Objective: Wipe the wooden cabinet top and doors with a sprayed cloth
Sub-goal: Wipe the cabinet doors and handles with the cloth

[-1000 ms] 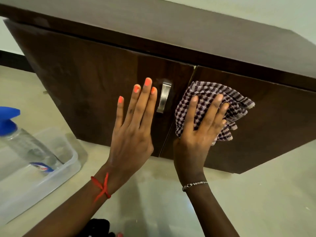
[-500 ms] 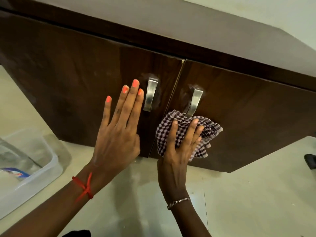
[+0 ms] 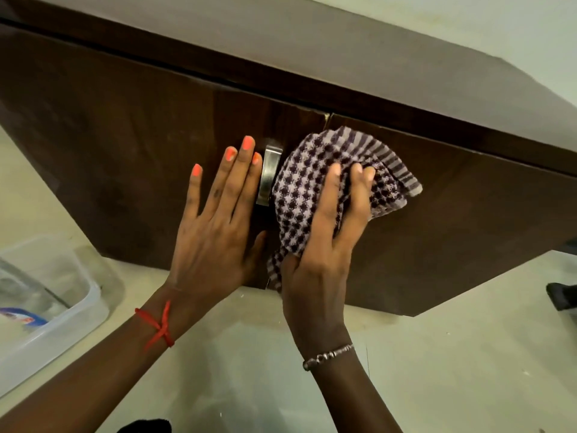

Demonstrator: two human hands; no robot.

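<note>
A low dark wooden cabinet point(image 3: 374, 64) fills the upper view, with two closed doors meeting at a centre seam. My left hand point(image 3: 215, 226) lies flat, fingers spread, on the left door point(image 3: 109, 151) beside its metal handle point(image 3: 268, 176). My right hand point(image 3: 324, 245) presses a bunched purple-and-white checked cloth point(image 3: 312, 182) against the right door point(image 3: 468, 220) at the seam. The cloth covers the right door's handle.
A clear plastic tub point(image 3: 62, 307) stands on the pale floor at the left, with part of a spray bottle point(image 3: 18, 318) lying in it. A dark object point(image 3: 562, 296) shows at the right edge. Pale floor point(image 3: 437, 370) stretches in front of the cabinet.
My right hand has slid the cloth up the right door, from below the handle to over it, hiding that handle. My left hand stays flat on the left door. The view has shifted.
</note>
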